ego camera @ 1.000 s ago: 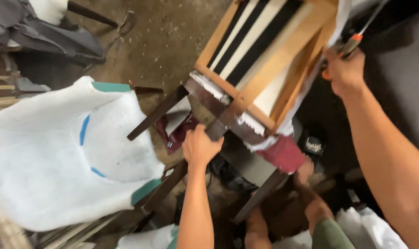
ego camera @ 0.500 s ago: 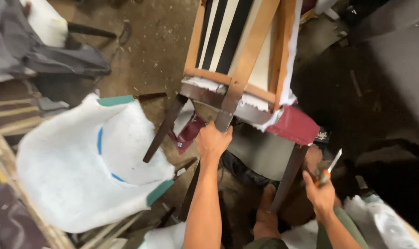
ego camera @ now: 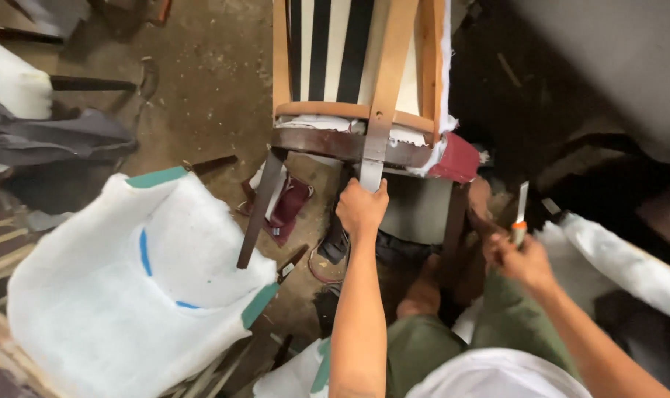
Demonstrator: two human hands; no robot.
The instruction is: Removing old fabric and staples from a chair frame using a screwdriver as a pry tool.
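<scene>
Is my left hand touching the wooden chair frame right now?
Touching. The head view shows the left hand closed around the lower end of the chair frame's central wooden slat, with no gap visible.

Position: your one camera sits on your head, above the upturned chair frame (ego camera: 364, 110).
Facing: steeply down, chair frame at top centre.
Nearness: close; your forearms run up from the bottom edge toward the chair frame.
Overlap: none, single view.
</scene>
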